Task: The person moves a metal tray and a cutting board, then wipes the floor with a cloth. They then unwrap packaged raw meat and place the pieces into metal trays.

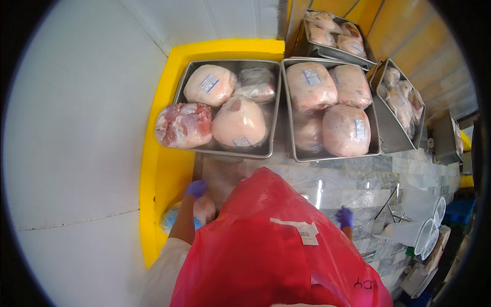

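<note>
My left hand (196, 189), in a purple glove, reaches down at the left beside the yellow-edged wall. It is over or against a pale pink lump of meat (206, 207), partly hidden by my forearm. The hand is too small and blurred to show its fingers' grip. Blue and clear plastic (171, 219) lies by that meat. My right hand (344, 217), also purple-gloved, hangs out at the right above the tiled floor, fingers apart and holding nothing. Ahead, a metal tub (276, 120) holds several wrapped meat pieces (239, 123), and a bare red cut (184, 125) overhangs its left rim.
A second metal tub (377, 134) of wrapped meat stands beside the first. More filled tubs (331, 53) (398, 143) are behind and to the right. White buckets (409, 231) and a thin metal frame (391, 209) are at the right. A red plastic apron (255, 245) covers my front.
</note>
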A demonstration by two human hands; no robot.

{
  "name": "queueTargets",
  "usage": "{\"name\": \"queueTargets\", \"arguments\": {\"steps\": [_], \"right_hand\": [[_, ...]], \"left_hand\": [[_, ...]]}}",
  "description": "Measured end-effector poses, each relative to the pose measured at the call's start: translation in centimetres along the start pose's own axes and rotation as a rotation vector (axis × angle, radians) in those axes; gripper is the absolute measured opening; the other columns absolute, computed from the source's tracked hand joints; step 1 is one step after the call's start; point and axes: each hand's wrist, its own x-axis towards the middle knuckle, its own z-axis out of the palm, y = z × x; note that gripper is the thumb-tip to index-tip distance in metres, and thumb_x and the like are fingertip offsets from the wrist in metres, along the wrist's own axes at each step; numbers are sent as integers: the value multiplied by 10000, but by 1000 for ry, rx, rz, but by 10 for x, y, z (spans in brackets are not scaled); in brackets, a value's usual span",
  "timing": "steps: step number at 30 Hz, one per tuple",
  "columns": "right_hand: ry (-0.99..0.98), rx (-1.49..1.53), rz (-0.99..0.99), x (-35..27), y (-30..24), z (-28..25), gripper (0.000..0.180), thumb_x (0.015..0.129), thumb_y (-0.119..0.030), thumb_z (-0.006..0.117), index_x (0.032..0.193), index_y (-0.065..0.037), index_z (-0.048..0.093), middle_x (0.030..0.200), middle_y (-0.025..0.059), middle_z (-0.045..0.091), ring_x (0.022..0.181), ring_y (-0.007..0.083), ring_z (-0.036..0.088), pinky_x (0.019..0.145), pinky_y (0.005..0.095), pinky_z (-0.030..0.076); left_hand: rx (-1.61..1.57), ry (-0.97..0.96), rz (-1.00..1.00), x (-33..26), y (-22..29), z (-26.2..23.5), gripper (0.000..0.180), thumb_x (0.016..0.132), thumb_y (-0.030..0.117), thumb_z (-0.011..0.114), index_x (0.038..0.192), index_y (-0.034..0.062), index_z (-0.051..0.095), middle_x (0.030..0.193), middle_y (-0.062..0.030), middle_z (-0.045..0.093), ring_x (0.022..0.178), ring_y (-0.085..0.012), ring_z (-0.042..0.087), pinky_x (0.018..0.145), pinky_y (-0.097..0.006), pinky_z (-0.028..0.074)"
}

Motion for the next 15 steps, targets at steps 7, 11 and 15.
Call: {"name": "queueTargets", "arguments": {"steps": [7, 11, 15], "right_hand": [[-150, -554, 323, -53, 92, 79, 344, 905, -408, 570, 1036, -90, 586, 884, 92, 622, 704, 227, 621, 591, 390, 467], [-92, -584, 271, -36, 40, 93, 329, 900, -413, 574, 949, -88, 594, 774, 63, 611, 597, 207, 608, 489, 375, 456], [-73, -546, 24, -2, -65, 139, 297, 900, -358, 587, 988, -74, 601, 721, 46, 579, 545, 170, 562, 454, 314, 439]], "left_hand": [[588, -311, 178, -30, -98, 3, 333, 974, 277, 416, 1150, 143, 666, 1157, -141, 654, 1064, -296, 622, 903, -410, 480], [546, -240, 250, -27, -163, 14, 276, 931, 290, 489, 1051, 112, 663, 1093, -136, 663, 1004, -309, 635, 866, -416, 499], [273, -184, 35, 5, -186, -4, 280, 918, 305, 531, 971, 66, 668, 981, -108, 677, 896, -278, 656, 800, -397, 525]]}}
